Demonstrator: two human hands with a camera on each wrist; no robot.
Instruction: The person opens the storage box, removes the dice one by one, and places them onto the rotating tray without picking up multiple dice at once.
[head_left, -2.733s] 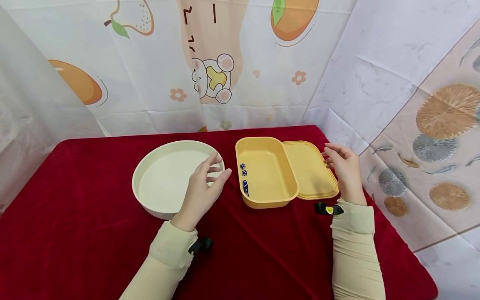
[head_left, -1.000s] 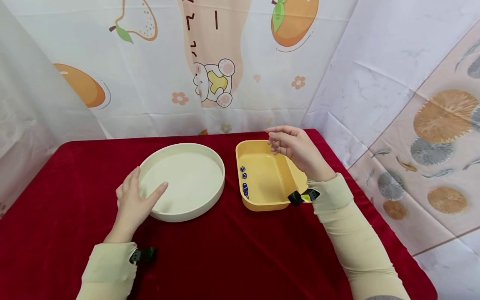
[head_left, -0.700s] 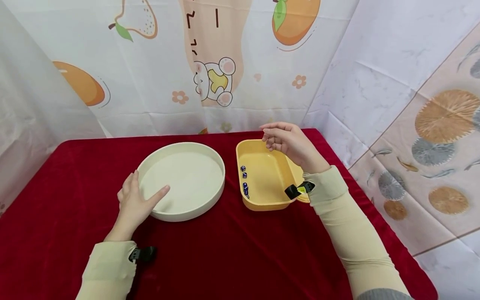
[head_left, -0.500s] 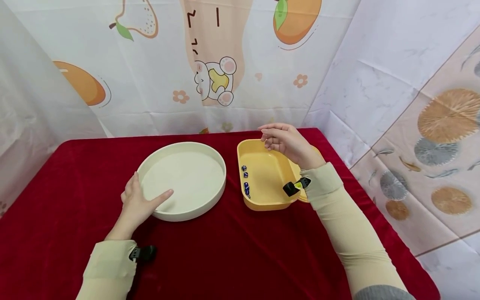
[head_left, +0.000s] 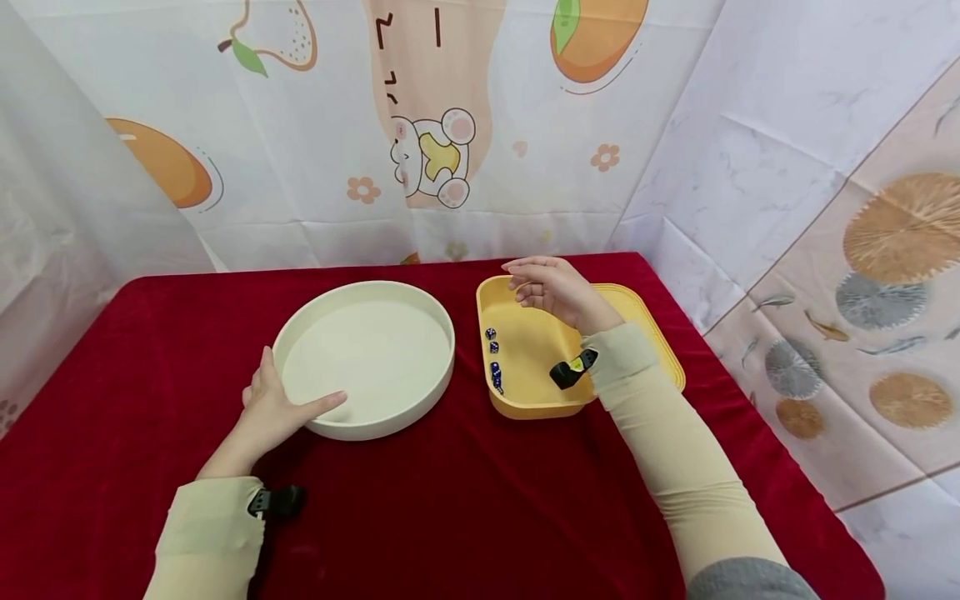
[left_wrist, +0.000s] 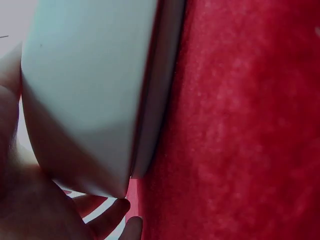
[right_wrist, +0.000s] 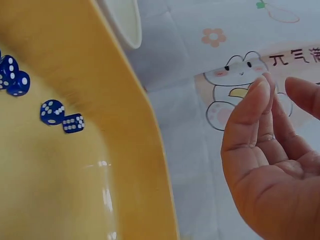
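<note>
left hand (head_left: pixel 273 408): thumb and fingers spread at the near-left rim of the round cream tray (head_left: pixel 382 358); the thumb extends over the rim, and the fingers lie along the outer wall. whether this hand bears any of the tray's weight cannot be told. the tray extends forward and to the right of this grip, base down on the red tablecloth (head_left: pixel 450 500). right hand (head_left: pixel 547 290): raised above the far part of the yellow box (head_left: pixel 536 411); fingers pressed together and loosely bent, thumb apart from the fingertips, with the printed backdrop (head_left: pixel 300 133) showing through the gap. the box sits below this grip, to the right of the tray and apart from it. blue dice (head_left: pixel 494 347) with white pips lie on the box floor, in a line along the left wall, below the right hand and toward the wearer. the yellow lid (head_left: pixel 633 304) lies to the right of the right hand, beside the box and partly hidden by the right sleeve (head_left: pixel 675 450). each wrist carries a black camera (head_left: pixel 285 502).
</note>
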